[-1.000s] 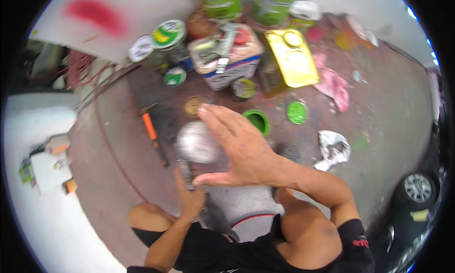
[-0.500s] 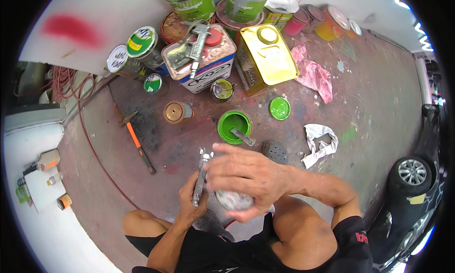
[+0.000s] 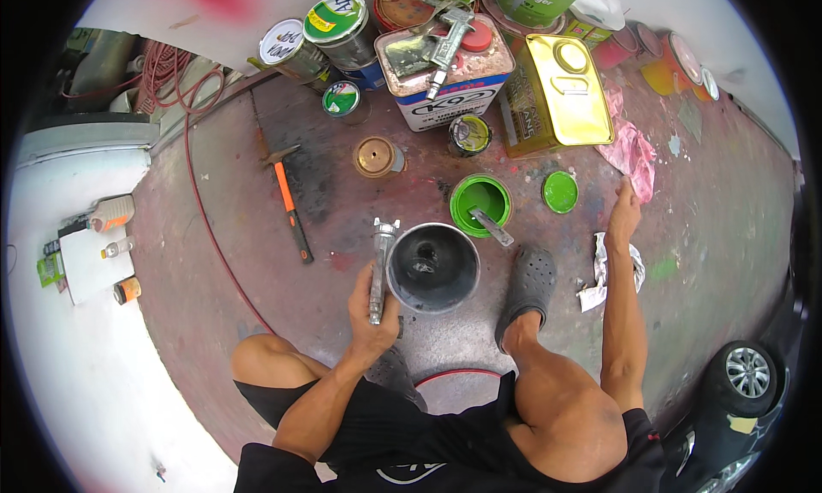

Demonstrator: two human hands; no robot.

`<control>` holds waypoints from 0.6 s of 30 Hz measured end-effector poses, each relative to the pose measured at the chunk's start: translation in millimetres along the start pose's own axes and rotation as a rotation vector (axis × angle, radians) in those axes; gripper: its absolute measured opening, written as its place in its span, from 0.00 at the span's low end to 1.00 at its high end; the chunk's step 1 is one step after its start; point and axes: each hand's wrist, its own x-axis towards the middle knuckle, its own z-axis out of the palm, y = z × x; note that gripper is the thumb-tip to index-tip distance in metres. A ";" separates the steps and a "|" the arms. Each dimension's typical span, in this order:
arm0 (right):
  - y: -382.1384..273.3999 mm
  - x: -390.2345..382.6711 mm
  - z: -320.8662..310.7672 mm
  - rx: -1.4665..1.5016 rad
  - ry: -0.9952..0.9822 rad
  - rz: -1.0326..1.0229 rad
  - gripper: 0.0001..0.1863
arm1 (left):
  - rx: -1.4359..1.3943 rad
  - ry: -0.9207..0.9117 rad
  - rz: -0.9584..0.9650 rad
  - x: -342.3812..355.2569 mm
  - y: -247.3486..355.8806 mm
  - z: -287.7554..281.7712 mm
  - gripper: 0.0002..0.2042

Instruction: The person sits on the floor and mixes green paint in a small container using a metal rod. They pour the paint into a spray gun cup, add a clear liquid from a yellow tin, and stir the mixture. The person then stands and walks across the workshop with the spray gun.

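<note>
My left hand [image 3: 370, 322] is wrapped round a metal spray gun [image 3: 378, 274] in front of my knees. The gun's wide cup [image 3: 433, 308] is uncovered, its mouth facing up and its inside dark grey. Off to the right, my right arm is stretched out, and my right hand [image 3: 625, 212] is closed on the lower end of a stained pink rag [image 3: 635, 155]. Just beyond the cup stands an open can of green paint [image 3: 459, 228] with a flat stirring stick [image 3: 491, 226] leaning in it. Its green-smeared lid [image 3: 560, 192] lies to the right.
A gold tin [image 3: 575, 95], a white square tin [image 3: 445, 107] with a blow gun [image 3: 449, 52] on top, and several paint cans line the wall. A hammer [image 3: 287, 197] and red hose [image 3: 201, 210] lie left. A white rag [image 3: 593, 298] lies under my right forearm; a car [image 3: 743, 382] stands right.
My right hand has left the cup and reached out to the pink rag. The cup, covered by that hand before, now shows its open mouth. The view has shifted.
</note>
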 end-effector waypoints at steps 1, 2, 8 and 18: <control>11.7 3.6 4.3 -0.171 0.038 -0.051 0.41 | -0.003 0.010 -0.007 -0.8 -5.0 -1.6 0.19; 22.4 8.5 7.7 -0.329 0.088 -0.126 0.41 | -0.014 0.014 -0.011 -0.5 -10.5 -0.8 0.19; 48.9 6.6 18.4 -0.802 0.319 -0.440 0.48 | -0.142 0.089 -0.296 -1.5 -21.1 2.6 0.18; 1.2 -146.9 8.4 -0.278 -0.028 -0.798 0.31 | 0.055 0.078 -0.143 17.2 -27.9 -6.0 0.16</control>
